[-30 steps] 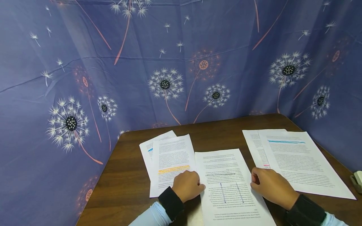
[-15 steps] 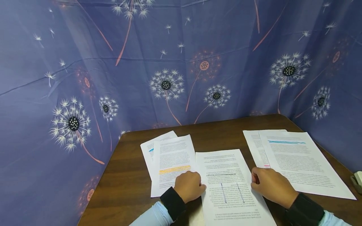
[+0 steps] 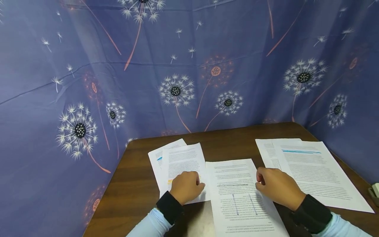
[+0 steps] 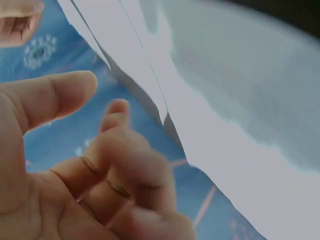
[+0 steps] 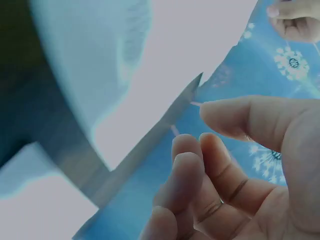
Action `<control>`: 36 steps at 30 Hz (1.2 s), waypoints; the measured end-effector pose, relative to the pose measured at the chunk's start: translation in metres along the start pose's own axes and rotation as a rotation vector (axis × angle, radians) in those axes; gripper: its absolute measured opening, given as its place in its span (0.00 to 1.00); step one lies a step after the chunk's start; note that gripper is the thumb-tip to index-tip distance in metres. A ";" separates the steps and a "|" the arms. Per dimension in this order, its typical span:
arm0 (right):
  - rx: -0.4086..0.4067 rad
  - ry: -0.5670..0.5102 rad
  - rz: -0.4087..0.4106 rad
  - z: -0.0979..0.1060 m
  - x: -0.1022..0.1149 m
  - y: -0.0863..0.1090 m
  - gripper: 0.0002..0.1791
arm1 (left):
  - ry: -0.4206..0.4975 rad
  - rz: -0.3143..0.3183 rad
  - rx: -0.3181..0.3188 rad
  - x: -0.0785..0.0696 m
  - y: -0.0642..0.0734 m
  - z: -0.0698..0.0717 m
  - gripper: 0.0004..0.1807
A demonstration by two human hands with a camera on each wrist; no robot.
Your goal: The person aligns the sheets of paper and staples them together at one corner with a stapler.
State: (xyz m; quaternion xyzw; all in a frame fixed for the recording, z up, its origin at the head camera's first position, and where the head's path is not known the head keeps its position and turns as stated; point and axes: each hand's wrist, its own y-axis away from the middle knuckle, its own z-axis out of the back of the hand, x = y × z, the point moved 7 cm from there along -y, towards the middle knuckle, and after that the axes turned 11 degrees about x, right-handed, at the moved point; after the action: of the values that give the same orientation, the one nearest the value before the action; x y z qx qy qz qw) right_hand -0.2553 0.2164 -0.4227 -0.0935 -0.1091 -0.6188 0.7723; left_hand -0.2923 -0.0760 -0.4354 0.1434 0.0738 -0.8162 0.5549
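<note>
Currently, left hand (image 3: 186, 187) and right hand (image 3: 279, 187) are hovering half-open, holding nothing. A printed sheet (image 3: 241, 200) is lying mostly between them.

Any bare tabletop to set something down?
Yes: bare table left of the left sheets, and along the back between left and right sheets, behind the middle sheet. Crowded: the left sheets, with the left hand over them, and the narrow middle-right gap, partly hidden by the right hand.
</note>
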 end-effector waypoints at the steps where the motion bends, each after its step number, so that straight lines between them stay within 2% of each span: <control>1: -0.004 -0.006 0.015 0.000 0.006 -0.004 0.10 | 0.014 0.016 -0.001 0.006 -0.001 0.004 0.14; 3: -0.004 -0.020 0.033 0.001 0.018 -0.013 0.09 | 0.039 0.044 0.001 0.017 -0.001 0.011 0.13; 8: -0.003 -0.048 0.038 0.003 0.044 -0.043 0.07 | 0.020 0.121 -0.009 0.044 -0.005 0.029 0.25; 12: 0.006 -0.063 0.031 0.006 0.061 -0.068 0.13 | -0.015 0.219 -0.014 0.068 -0.008 0.037 0.31; 18: 0.029 -0.076 0.032 0.005 0.080 -0.102 0.21 | -0.020 0.345 0.021 0.102 -0.010 0.044 0.27; 21: 0.046 -0.089 0.019 0.002 0.087 -0.116 0.22 | -0.004 0.393 0.030 0.115 -0.009 0.046 0.26; 25: 0.095 -0.091 -0.020 -0.002 0.097 -0.131 0.17 | -0.003 0.446 0.038 0.128 -0.009 0.047 0.28; 28: 0.122 -0.072 -0.069 -0.010 0.100 -0.141 0.19 | -0.014 0.464 0.036 0.134 -0.010 0.045 0.29; 36: 0.147 -0.023 -0.142 -0.045 0.095 -0.159 0.24 | -0.008 0.482 0.048 0.148 -0.007 0.027 0.29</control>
State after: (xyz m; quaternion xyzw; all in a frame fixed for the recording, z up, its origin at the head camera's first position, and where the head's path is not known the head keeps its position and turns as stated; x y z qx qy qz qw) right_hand -0.3883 0.0806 -0.4374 -0.0360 -0.1695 -0.6611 0.7300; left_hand -0.3535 -0.2121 -0.4567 0.1669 0.0158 -0.6623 0.7302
